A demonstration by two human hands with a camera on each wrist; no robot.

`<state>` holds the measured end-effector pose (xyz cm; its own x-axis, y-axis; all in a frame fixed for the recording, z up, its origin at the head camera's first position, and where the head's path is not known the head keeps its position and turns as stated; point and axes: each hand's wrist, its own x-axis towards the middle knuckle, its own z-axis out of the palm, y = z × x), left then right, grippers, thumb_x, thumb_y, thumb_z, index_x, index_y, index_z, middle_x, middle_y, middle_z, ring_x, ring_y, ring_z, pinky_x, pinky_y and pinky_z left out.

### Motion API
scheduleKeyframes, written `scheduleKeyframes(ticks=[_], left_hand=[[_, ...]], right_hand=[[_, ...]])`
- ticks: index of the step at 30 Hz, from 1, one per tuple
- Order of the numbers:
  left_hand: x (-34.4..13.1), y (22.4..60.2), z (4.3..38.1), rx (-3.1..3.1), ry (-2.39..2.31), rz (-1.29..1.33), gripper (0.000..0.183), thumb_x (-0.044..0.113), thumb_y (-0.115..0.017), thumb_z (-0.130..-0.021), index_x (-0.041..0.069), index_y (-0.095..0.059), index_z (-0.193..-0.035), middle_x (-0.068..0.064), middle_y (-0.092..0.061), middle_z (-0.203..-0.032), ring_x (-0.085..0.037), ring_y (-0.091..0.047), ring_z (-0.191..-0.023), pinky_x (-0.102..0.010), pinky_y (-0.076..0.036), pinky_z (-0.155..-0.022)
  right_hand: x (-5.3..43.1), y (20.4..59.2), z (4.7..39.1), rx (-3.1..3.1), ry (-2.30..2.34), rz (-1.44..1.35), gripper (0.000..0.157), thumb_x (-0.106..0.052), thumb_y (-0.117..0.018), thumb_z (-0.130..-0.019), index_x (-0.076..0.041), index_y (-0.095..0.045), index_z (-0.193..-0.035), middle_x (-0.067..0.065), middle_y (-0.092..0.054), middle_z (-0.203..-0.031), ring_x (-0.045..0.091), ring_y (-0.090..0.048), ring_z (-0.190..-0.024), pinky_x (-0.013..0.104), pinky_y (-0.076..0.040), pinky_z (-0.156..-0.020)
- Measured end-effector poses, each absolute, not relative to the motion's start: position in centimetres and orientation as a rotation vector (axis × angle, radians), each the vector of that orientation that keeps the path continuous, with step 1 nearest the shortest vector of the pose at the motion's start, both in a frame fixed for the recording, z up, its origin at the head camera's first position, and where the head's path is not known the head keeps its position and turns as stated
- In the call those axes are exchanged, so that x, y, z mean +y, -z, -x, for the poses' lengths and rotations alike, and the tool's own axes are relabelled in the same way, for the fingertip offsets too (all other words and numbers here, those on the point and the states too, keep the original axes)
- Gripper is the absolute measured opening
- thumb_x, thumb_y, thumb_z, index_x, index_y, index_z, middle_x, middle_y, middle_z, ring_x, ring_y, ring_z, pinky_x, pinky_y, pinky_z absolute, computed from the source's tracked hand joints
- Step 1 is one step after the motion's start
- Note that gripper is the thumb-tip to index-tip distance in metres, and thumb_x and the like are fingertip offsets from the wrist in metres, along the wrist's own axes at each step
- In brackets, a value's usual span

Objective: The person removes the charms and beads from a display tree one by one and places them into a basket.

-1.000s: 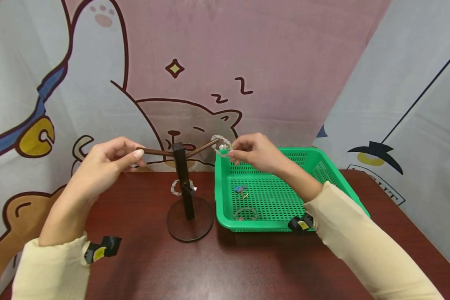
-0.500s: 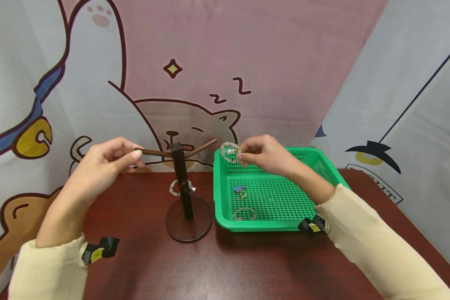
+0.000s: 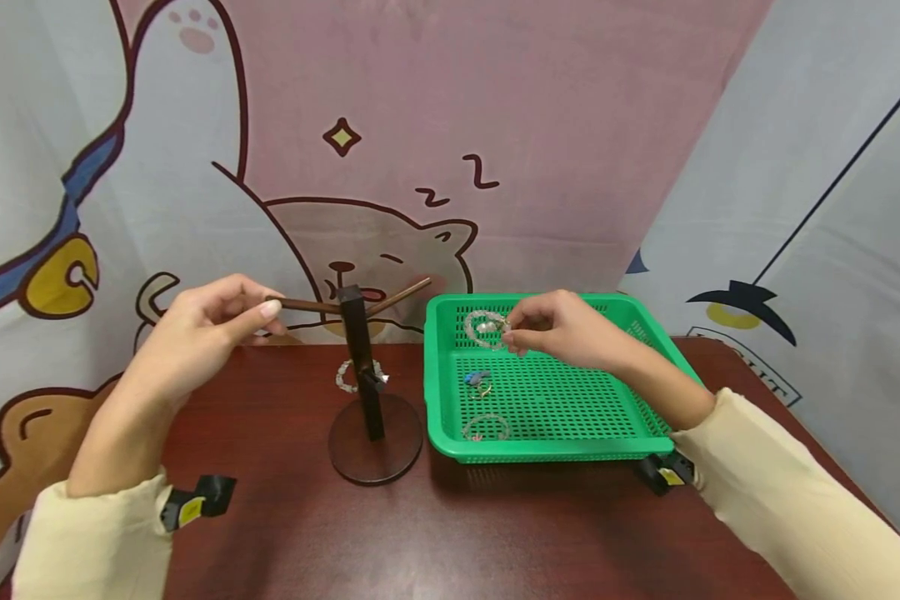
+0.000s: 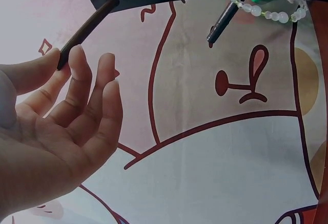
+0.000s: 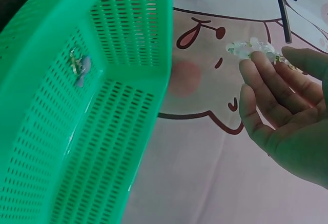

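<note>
Between thumb and fingertips, my left hand (image 3: 206, 333) pinches the left end of the upper wooden peg on a dark jewelry stand (image 3: 358, 358). My right hand (image 3: 570, 329) pinches a clear beaded bracelet (image 3: 483, 330), held up over the back left of a green basket (image 3: 555, 451). The stand's upper right peg (image 3: 401, 295) is bare. A second beaded bracelet (image 4: 277, 16) hangs on a lower peg, partly hidden behind the post in the head view.
Inside the basket lie a thin bracelet with a pink piece (image 3: 487, 427) and a small blue-and-gold trinket (image 3: 477, 380). The stand's round base (image 3: 375, 442) rests on the reddish-brown table (image 3: 285, 500), left of the basket. A printed cloth (image 3: 570, 150) hangs behind.
My right hand has drawn the bracelet off the tip of the upper right peg, moving right and slightly down over the basket. My left hand keeps its pinch on the peg.
</note>
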<state>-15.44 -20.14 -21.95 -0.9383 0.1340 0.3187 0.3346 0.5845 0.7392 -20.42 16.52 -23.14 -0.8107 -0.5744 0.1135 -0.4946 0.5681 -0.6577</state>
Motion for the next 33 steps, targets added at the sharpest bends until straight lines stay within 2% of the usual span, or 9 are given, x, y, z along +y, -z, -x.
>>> scheduleKeyframes(ticks=[7,11,21,25,33], left_hand=[[-20.1,22.0,15.4,-2.587,1.265,0.396,0.019,0.022,-0.054,-0.093,0.006,-0.06,-0.1,0.005,-0.064,-0.074,-0.011,-0.056,-0.069,-0.022,-0.043,-0.06],[-20.1,22.0,15.4,-2.582,1.269,0.405,0.019,0.022,-0.055,-0.093,0.006,-0.06,-0.1,0.005,-0.064,-0.074,-0.011,-0.056,-0.069,-0.022,-0.043,-0.061],[-20.1,22.0,15.4,-2.578,1.284,0.405,0.019,0.022,-0.055,-0.093,0.005,-0.06,-0.1,0.006,-0.065,-0.074,-0.011,-0.056,-0.069,-0.022,-0.043,-0.06],[-20.0,21.9,15.4,-2.587,1.273,0.395,0.02,0.023,-0.055,-0.093,0.006,-0.06,-0.101,0.005,-0.065,-0.074,-0.012,-0.056,-0.069,-0.022,-0.043,-0.061],[-20.0,21.9,15.4,-2.59,1.266,0.397,0.02,0.024,-0.055,-0.093,0.006,-0.06,-0.1,0.005,-0.065,-0.075,-0.014,-0.057,-0.071,-0.021,-0.043,-0.061]], right_hand=[[18.1,24.2,19.5,2.653,1.001,0.935,0.007,-0.012,-0.06,-0.089,-0.011,-0.066,-0.084,-0.002,-0.061,-0.072,0.014,-0.052,-0.064,0.029,-0.041,-0.057],[19.1,25.2,18.9,2.619,0.97,0.95,0.008,-0.012,-0.06,-0.089,-0.013,-0.065,-0.083,-0.002,-0.06,-0.073,0.012,-0.047,-0.06,0.027,-0.04,-0.055],[21.6,28.1,17.8,2.53,0.95,0.993,0.005,-0.013,-0.061,-0.088,-0.014,-0.065,-0.086,-0.005,-0.057,-0.074,0.005,-0.043,-0.058,0.025,-0.041,-0.055],[22.4,29.5,17.7,2.504,0.966,1.012,0.006,-0.013,-0.06,-0.089,-0.014,-0.066,-0.085,-0.001,-0.056,-0.071,0.003,-0.04,-0.055,0.024,-0.039,-0.052],[23.1,30.9,17.6,2.496,0.969,1.035,0.008,-0.015,-0.06,-0.089,-0.012,-0.066,-0.085,-0.006,-0.056,-0.073,0.003,-0.041,-0.059,0.024,-0.041,-0.055]])
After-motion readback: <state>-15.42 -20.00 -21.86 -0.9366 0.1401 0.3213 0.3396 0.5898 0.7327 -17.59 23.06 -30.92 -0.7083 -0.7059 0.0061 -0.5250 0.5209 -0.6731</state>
